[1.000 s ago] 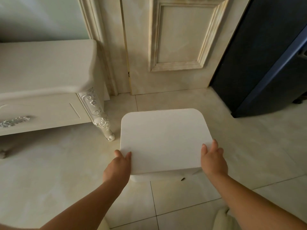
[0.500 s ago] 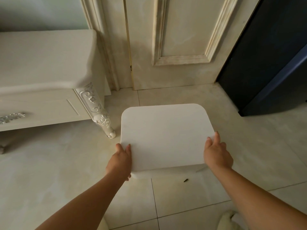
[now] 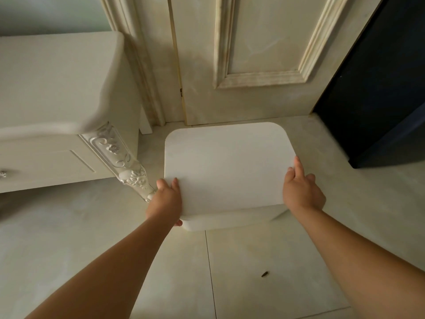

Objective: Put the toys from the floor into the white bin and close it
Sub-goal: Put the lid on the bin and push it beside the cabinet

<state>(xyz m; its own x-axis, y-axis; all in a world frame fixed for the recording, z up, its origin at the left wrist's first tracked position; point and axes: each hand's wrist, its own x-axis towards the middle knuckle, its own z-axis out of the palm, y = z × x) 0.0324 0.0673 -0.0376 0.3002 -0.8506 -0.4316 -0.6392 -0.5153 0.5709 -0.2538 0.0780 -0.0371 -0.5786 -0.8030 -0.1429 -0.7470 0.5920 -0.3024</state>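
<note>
A pale tiled floor fills the lower half of my feed. A panelled door stands at top centre, a cream cabinet with a carved leg takes the upper left, and a dark unit closes off the upper right. At centre frame, just short of the door's foot and close beside the carved leg, sits the white bin. Only its near wall shows, below the flat lid that covers it. The left hand grips the lid's lower-left corner, thumb on top and a fingertip curling under the rim. The right hand clasps the lid's right edge, one finger laid straight along it and the rest curled down the side. No toy shows anywhere in my view, and the lid hides what is in the bin, so I judge the gathering done and the closing step in hand. I cannot tell whether the lid is fully seated all round, or whether the bin's base rests squarely on the tiles. By my reckoning the next move calls for even downward pressure at both held edges until the lid sits flush, then letting go with both hands. A small dark speck lies on the tiles at lower right, too small to identify.
</note>
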